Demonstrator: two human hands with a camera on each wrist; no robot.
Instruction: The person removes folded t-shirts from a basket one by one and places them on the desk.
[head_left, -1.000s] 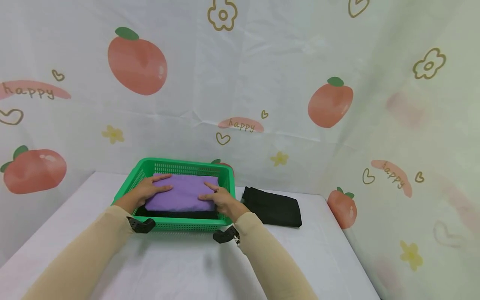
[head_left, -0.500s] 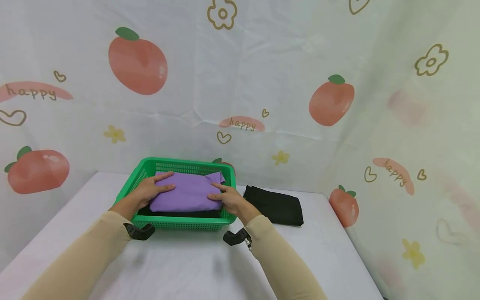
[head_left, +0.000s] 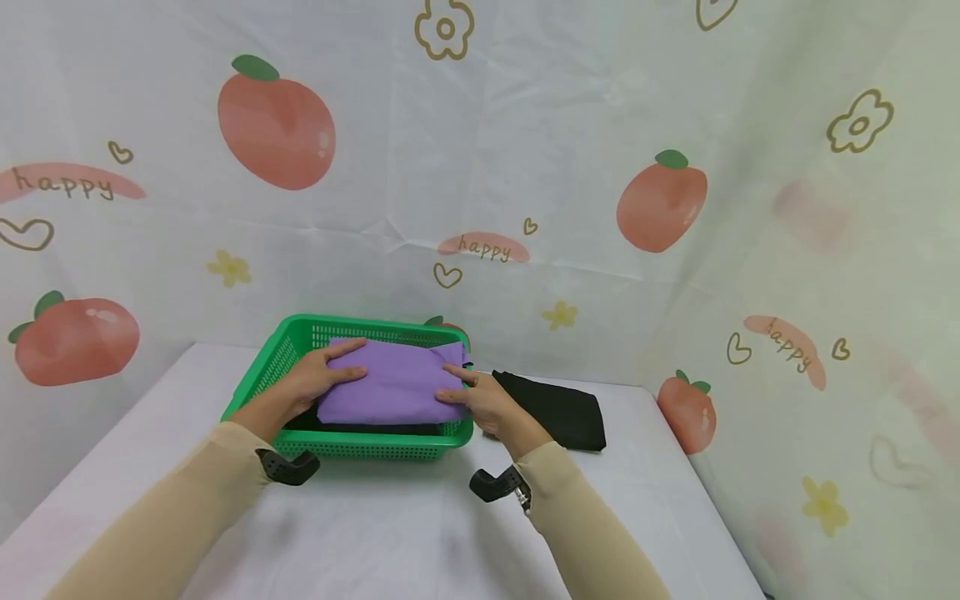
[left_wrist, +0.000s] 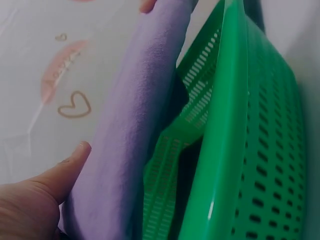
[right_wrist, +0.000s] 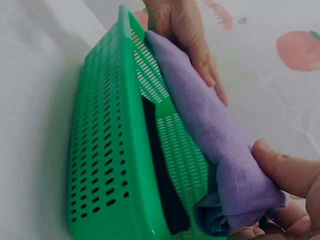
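Both my hands grip a folded purple cloth (head_left: pixel 401 383) by its two ends. My left hand (head_left: pixel 311 377) holds the left end, thumb and fingers spread over the top. At the right end, my right hand (head_left: pixel 495 404) has its thumb on top and fingers curled underneath, plain in the right wrist view. The cloth hangs over a green plastic basket (head_left: pixel 360 443), with a gap below it. Dark teal fabric (right_wrist: pixel 212 215) bunches under its right end. Inside the basket, a black cloth (right_wrist: pixel 162 185) lies on the bottom, partly hidden.
A folded black cloth (head_left: pixel 558 412) lies on the white table (head_left: pixel 390 533), just right of the basket. Behind the table hangs a white curtain (head_left: pixel 480 167) printed with fruit, and it continues down the right side.
Both hands have shifted right with the purple cloth, whose right end now reaches over the basket's right rim. The cloth has risen slightly. The basket and the black cloth outside stay put.
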